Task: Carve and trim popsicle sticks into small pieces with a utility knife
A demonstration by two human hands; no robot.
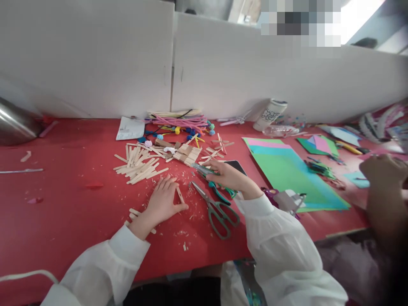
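My left hand [162, 202] lies flat on the red table [70, 195] with its fingers spread, resting beside a short wooden craft stick [180, 195]. My right hand [225, 174] is closed round the green handles of a pair of scissors [207, 174], blades pointing left toward a glued panel of sticks [188, 154]. A second, grey-handled pair of scissors [216, 210] lies open on the table between my hands. A loose pile of craft sticks [138, 163] sits just beyond my left hand, with wood chips scattered around.
Pipe cleaners and pom-poms [181, 125] lie at the back by a white partition. Coloured paper sheets [287, 170] and a tipped paper cup [269, 114] are to the right. Another person's hand [382, 170] works at the far right. A metal bowl [15, 123] sits far left.
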